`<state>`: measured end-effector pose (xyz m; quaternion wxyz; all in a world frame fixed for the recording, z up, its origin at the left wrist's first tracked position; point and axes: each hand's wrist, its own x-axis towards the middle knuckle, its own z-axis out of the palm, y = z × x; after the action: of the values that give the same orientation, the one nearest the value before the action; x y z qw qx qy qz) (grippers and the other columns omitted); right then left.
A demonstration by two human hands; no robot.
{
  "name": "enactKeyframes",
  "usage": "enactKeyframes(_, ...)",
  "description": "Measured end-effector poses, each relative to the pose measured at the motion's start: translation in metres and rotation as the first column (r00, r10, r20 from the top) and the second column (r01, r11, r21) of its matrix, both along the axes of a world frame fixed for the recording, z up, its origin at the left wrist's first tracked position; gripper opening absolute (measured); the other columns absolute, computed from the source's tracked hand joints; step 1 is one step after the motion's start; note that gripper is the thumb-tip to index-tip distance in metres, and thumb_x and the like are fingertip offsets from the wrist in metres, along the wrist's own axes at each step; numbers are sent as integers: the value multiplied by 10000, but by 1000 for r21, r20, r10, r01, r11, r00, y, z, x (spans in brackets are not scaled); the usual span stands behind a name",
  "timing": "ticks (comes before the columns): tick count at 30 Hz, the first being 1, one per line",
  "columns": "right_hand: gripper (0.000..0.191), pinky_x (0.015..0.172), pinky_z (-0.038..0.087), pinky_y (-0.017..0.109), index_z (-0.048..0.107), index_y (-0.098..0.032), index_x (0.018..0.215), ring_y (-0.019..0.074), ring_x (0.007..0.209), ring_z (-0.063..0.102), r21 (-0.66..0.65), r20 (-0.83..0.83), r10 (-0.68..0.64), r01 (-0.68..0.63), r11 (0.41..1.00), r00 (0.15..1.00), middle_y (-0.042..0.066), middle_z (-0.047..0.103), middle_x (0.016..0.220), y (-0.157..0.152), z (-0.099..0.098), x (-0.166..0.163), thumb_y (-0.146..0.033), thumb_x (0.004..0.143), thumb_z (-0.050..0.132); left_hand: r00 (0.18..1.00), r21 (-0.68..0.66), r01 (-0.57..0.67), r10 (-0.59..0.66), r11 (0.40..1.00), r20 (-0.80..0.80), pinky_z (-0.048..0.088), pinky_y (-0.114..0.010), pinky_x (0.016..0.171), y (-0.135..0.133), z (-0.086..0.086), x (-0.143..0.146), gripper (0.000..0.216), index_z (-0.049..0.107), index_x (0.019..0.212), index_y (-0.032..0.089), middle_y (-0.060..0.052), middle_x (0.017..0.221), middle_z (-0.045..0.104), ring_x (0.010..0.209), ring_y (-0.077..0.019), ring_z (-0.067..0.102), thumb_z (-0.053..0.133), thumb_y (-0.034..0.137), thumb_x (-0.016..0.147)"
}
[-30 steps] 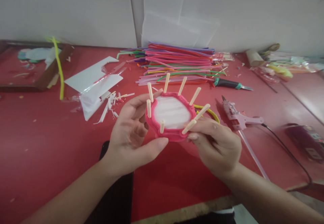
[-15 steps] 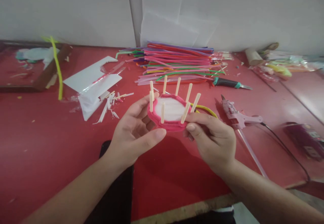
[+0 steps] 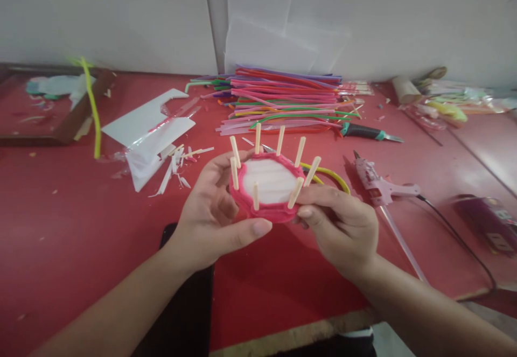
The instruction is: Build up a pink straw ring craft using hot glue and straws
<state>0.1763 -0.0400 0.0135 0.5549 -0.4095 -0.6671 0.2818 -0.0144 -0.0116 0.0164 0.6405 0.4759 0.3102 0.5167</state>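
Note:
Between my hands, above the table, is a small craft base [image 3: 271, 180] with a white disc. Its rim is wrapped in pink cord, and several short wooden sticks stand up around the edge. My left hand [image 3: 220, 211] cradles its left side, with the thumb along the front and the fingers partly hidden behind. On the right, my right hand [image 3: 339, 222] pinches the rim between thumb and forefinger. A yellow pipe cleaner [image 3: 331, 174] lies just behind, partly covered by the base.
Coloured pipe cleaners [image 3: 286, 93] are heaped at the back, beside a utility knife [image 3: 365, 132]. A pink glue gun [image 3: 382, 184] with a cord lies right. White card [image 3: 145, 117] and scraps [image 3: 173, 168] lie left, near a brown-edged tray [image 3: 64, 125]. A black flat object [image 3: 186, 303] sits below my left wrist.
The base has come slightly lower and tilted so more of its white top shows. Both hands keep their hold, and my left thumb has shifted a little down and right.

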Motion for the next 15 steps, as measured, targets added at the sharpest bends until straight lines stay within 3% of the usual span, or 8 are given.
enactKeyframes(5, 152, 714, 657, 268, 773, -222, 946, 155, 759, 769, 41, -12, 53, -53, 998, 999, 20, 808, 867, 2, 2, 0, -104, 870, 716, 996, 43, 62, -59, 997, -60, 646, -430, 907, 1, -3, -5, 668, 655, 1220, 298, -84, 1335, 681, 1168, -340, 689, 906, 189, 611)
enactKeyframes(12, 145, 694, 632, 244, 749, -232, 983, 138, 753, 750, 87, -14, 96, -95, 992, 995, 16, 794, 859, 1, 1, 1, -132, 885, 712, 994, 120, 63, -52, 991, -92, 674, -485, 792, 3, -9, -9, 779, 614, 1285, 344, -65, 1222, 738, 1016, -361, 744, 927, 224, 582)
enactKeyframes(15, 182, 674, 607, 244, 725, -231, 1036, 135, 751, 727, 106, 53, 109, -114, 988, 993, 26, 789, 899, 2, 5, 1, -144, 877, 722, 996, 151, 31, -18, 988, -85, 676, -491, 785, 2, -9, -9, 792, 616, 1275, 358, -56, 1309, 705, 1038, -376, 742, 941, 228, 565)
